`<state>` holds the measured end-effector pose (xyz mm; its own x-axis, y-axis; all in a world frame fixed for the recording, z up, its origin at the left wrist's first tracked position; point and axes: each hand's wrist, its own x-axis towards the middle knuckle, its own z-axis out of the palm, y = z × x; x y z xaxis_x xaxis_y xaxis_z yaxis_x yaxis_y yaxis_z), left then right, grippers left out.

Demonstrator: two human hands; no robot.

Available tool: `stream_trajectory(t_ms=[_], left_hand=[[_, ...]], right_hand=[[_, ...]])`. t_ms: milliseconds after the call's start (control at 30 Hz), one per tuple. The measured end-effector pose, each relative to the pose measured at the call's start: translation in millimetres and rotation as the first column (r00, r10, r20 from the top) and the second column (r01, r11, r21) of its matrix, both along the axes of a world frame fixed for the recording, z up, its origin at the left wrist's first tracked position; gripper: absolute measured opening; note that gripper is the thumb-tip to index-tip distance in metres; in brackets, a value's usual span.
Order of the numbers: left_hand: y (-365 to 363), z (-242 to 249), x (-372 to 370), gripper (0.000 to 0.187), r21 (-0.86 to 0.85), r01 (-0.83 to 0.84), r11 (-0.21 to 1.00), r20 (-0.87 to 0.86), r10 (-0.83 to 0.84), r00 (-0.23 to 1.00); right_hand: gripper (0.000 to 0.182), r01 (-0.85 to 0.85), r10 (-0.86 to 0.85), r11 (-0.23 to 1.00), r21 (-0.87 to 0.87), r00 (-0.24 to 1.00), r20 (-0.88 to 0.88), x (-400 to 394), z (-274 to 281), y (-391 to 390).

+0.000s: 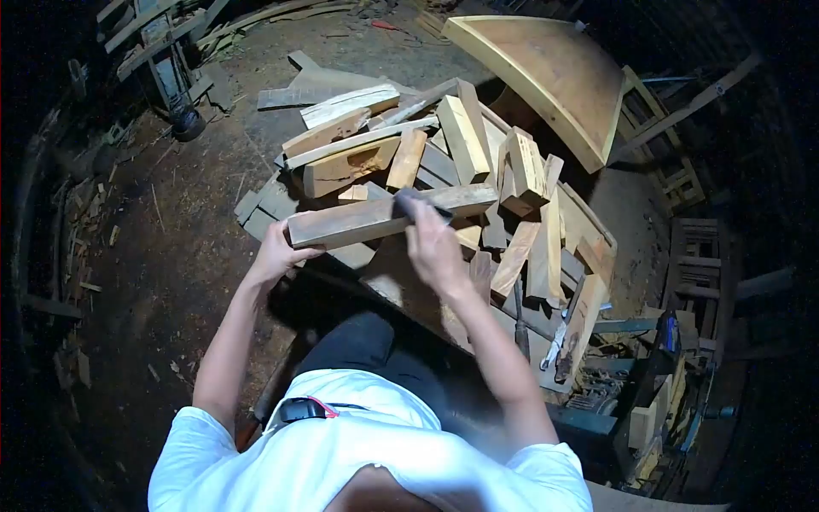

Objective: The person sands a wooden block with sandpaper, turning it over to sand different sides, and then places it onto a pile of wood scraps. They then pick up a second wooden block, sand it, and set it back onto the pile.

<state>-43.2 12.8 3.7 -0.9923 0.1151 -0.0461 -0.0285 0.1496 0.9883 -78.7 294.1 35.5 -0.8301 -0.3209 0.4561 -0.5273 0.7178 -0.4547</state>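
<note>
My left hand (280, 253) grips the near left end of a long squared wooden block (345, 222), fingers wrapped round its end. The block lies crosswise in front of me, its right end over the pile of wood. A dark grey, flat-sided piece (409, 202), possibly a sanding block, is in my right hand (437, 256), closed around it. It rests against the upper face of the wooden block, right of its middle. My right fingers are slightly blurred and partly cover the dark piece.
Many cut wood pieces (465, 141) lie heaped beyond the block. A large curved wooden panel (546, 72) stands at the back right. Tools and metal parts (589, 397) lie on a bench at the right. Wood scraps (94, 192) litter the dirt floor at the left.
</note>
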Motion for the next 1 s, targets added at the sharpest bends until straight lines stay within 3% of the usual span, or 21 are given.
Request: stream_trajectory(t_ms=[33, 67, 100, 133, 233, 367, 400, 433, 500, 633, 733, 767, 833, 900, 967, 1000], left_hand=[[-0.2, -4.0, 1.2, 0.054, -0.017, -0.005, 1.0, -0.002, 0.005, 1.0], [0.1, -7.7, 2.9, 0.054, -0.013, -0.007, 1.0, 0.001, 0.007, 1.0], [0.7, -11.0, 3.6, 0.054, 0.011, -0.011, 1.0, -0.011, 0.012, 1.0], [0.7, -12.9, 2.7, 0.055, 0.034, -0.021, 0.999, -0.03, 0.022, 0.999], [1.5, -16.7, 2.9, 0.055, 0.007, -0.044, 0.999, -0.089, 0.045, 0.995], [4.6, -10.8, 2.2, 0.056, 0.064, -0.018, 0.998, -0.13, 0.026, 0.991], [4.7, -9.2, 2.0, 0.056, 0.035, -0.022, 0.999, -0.103, 0.026, 0.994], [3.9, -9.2, 2.6, 0.057, 0.004, -0.027, 1.0, -0.074, 0.027, 0.997], [1.7, -12.5, 4.0, 0.057, 0.024, -0.022, 0.999, -0.059, 0.023, 0.998], [2.4, -14.7, 2.4, 0.057, 0.0, -0.021, 1.0, -0.085, 0.021, 0.996], [3.6, -12.7, 6.3, 0.058, 0.005, -0.035, 0.999, -0.105, 0.035, 0.994], [4.1, -11.4, 3.6, 0.058, 0.013, -0.039, 0.999, -0.11, 0.04, 0.993], [4.1, -13.7, -0.7, 0.058, 0.036, -0.045, 0.998, -0.095, 0.049, 0.994], [2.0, -19.8, 4.1, 0.058, 0.043, -0.03, 0.999, -0.053, 0.032, 0.998], [-0.5, -23.1, 4.5, 0.058, 0.063, -0.006, 0.998, -0.095, 0.011, 0.995], [0.6, -19.8, 6.6, 0.058, 0.042, -0.008, 0.999, -0.076, 0.011, 0.997]], right_hand=[[0.04, 0.034, -0.037, 0.999, 0.024, 0.989, 0.145, -9.4, 5.8, 15.7], [0.03, 0.125, -0.127, 0.992, 0.029, 0.988, 0.084, -23.1, 4.9, 34.0], [0.025, 0.271, -0.269, 0.962, -0.007, 0.957, 0.104, -45.3, -15.1, 61.6], [0.026, 0.451, -0.466, 0.885, 0.12, 0.856, 0.224, -56.6, -3.5, 79.2], [0.027, 0.555, -0.577, 0.816, 0.16, 0.798, 0.177, -77.2, -1.9, 96.2], [0.021, 0.401, -0.432, 0.89, 0.215, 0.894, 0.118, -46.8, -6.0, 39.9], [0.02, 0.231, -0.217, 0.97, 0.07, 0.962, -0.164, -33.8, -15.5, 24.6], [0.017, 0.18, -0.148, 0.981, 0.076, 0.938, -0.312, -22.5, -12.3, 12.7], [0.025, 0.254, -0.269, 0.951, 0.174, 0.96, 0.07, -24.2, -2.4, 24.7], [0.025, 0.533, -0.573, 0.813, 0.235, 0.805, 0.156, -83.5, -15.3, 97.9], [0.023, 0.516, -0.54, 0.825, 0.232, 0.84, 0.052, -75.8, -16.2, 85.2], [0.026, 0.494, -0.517, 0.85, 0.182, 0.849, 0.109, -70.3, -24.5, 74.5], [0.037, 0.25, -0.242, 0.966, 0.074, 0.966, -0.093, -36.6, -28.7, 38.1], [0.035, 0.081, -0.065, 0.996, 0.039, 0.949, -0.309, -18.7, -25.5, 14.6], [0.032, 0.171, -0.17, 0.982, 0.077, 0.985, -0.023, -21.7, -12.4, 29.8], [0.029, 0.258, -0.262, 0.958, 0.124, 0.965, 0.024, -40.1, -17.7, 51.2]])
